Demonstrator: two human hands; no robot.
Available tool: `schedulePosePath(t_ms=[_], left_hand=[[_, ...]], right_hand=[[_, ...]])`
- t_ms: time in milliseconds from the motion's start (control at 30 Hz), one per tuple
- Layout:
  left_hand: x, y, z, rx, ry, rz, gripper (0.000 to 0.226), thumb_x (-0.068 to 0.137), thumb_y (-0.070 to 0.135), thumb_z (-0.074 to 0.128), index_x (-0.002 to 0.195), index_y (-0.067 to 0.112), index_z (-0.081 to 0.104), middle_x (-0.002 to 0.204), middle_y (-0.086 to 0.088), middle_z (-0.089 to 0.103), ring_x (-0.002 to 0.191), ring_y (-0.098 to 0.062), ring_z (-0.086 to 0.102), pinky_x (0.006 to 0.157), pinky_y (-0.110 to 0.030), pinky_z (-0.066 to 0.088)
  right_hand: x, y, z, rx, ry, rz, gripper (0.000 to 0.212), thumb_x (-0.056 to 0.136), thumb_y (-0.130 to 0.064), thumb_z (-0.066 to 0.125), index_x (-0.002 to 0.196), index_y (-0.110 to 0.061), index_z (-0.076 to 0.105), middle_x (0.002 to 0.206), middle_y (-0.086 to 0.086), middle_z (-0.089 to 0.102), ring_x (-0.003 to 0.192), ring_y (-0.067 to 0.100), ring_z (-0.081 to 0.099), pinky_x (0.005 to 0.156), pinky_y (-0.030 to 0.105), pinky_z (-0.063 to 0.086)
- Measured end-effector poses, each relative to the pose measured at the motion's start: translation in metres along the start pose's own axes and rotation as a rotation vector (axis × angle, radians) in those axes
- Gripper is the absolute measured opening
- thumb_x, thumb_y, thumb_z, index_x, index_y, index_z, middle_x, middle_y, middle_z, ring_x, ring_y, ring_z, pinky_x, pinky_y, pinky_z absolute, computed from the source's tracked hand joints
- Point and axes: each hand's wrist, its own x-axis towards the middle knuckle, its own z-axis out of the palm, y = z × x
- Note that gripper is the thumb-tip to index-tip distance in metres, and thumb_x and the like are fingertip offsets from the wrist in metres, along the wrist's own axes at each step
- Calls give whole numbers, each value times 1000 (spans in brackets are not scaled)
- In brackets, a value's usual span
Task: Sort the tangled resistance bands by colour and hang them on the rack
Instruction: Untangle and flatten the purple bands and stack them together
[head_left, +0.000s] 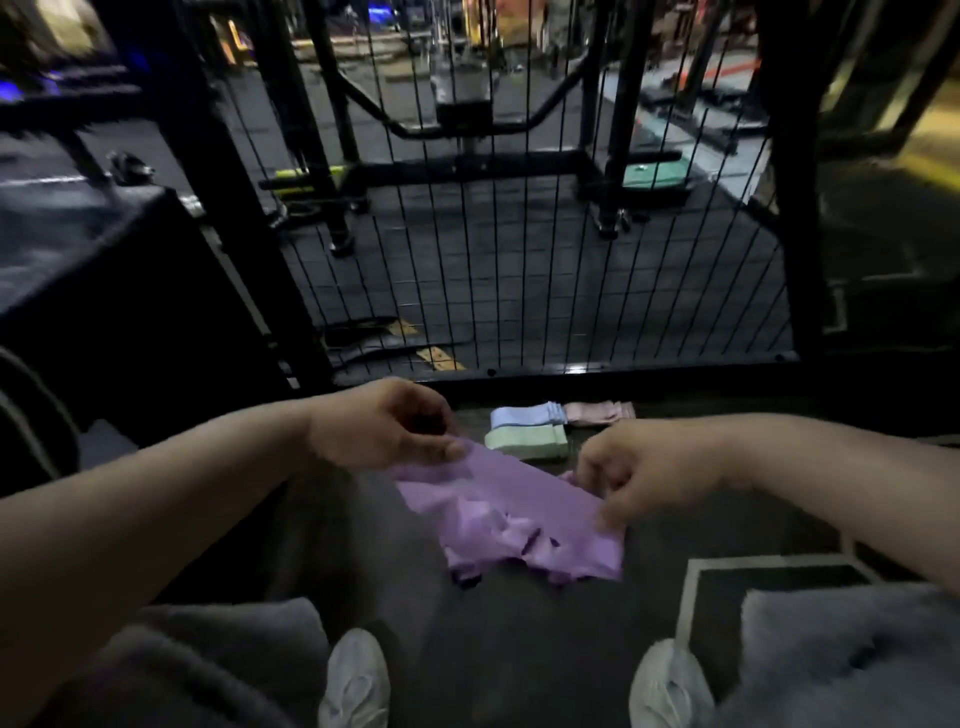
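Purple resistance band, perhaps tangled, in the pinch of left hand and right hand

No words or nos. clear enough to read. Yellow patches on floor: dark marks on them, too blurry to make out. Purple band: few dark spots near low edge, can't tell if letters or just folds.
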Motion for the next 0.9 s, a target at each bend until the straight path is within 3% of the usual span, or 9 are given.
schedulePosePath(t_ms=[133, 267, 333, 467, 533, 600, 633, 767, 900], left_hand=[[-63, 9, 9, -175, 229, 85, 18, 88, 20, 75, 81, 6, 67, 68, -6, 60, 60, -14, 55, 54, -23, 46], [-103, -1, 23, -476, 437, 102, 28, 73, 30, 86, 78, 10, 68, 72, -13, 58, 64, -22, 50, 61, -28, 39], [-118, -5, 32, -561, 470, 85, 40, 62, 38, 91, 78, 10, 67, 72, -12, 61, 62, -21, 54, 60, -26, 43], [-140, -3, 48, -695, 480, 69, 26, 72, 25, 84, 70, 15, 60, 67, -6, 60, 56, -19, 55, 59, -27, 42], [-147, -2, 52, -754, 476, 72, 18, 82, 19, 75, 71, 15, 61, 70, -7, 62, 59, -20, 61, 58, -27, 48], [-153, 2, 57, -798, 493, 69, 24, 93, 14, 62, 69, 14, 62, 68, -8, 61, 57, -20, 61, 53, -25, 51], [-156, 5, 61, -810, 509, 67, 27, 96, 11, 57, 70, 14, 62, 68, -8, 62, 56, -20, 62, 52, -25, 51], [-155, 16, 87, -735, 635, -29, 22, 97, 12, 59, 75, 12, 59, 65, -6, 58, 50, -16, 56, 50, -20, 42], [-147, 34, 119, -546, 863, -92, 9, 96, 17, 63, 90, 11, 65, 75, -8, 59, 64, -19, 52, 59, -29, 41]], right_hand=[[-58, -11, 14, 5, 100, -33, 19, 87, -38, 76, 88, -20, 71, 80, -5, 65, 74, 10, 58, 69, 28, 45], [-98, -19, 29, 329, 297, -84, 26, 93, -28, 68, 94, -1, 69, 89, 6, 65, 82, 17, 59, 78, 28, 47], [-115, -27, 37, 442, 321, -108, 24, 94, -24, 65, 88, -1, 59, 79, 12, 53, 72, 22, 52, 67, 29, 47], [-137, -43, 44, 597, 401, -115, 17, 95, -20, 64, 84, -10, 57, 71, 9, 57, 61, 19, 58, 56, 30, 50], [-143, -52, 43, 698, 442, -180, 13, 90, -23, 67, 86, -11, 61, 83, 12, 64, 74, 23, 64, 71, 37, 57], [-149, -55, 39, 798, 502, -252, 14, 86, -28, 66, 87, -13, 67, 90, 11, 69, 87, 24, 64, 96, 44, 51], [-152, -57, 38, 846, 504, -290, 18, 89, -28, 62, 90, -12, 68, 92, 12, 71, 90, 24, 64, 98, 44, 49], [-160, -69, 39, 981, 413, -377, 27, 90, -38, 58, 89, -13, 67, 90, 10, 66, 84, 23, 62, 78, 35, 51], [-163, -94, 55, 897, 384, -479, 28, 96, -34, 56, 87, -15, 74, 85, 2, 69, 78, 15, 62, 77, 32, 47]])
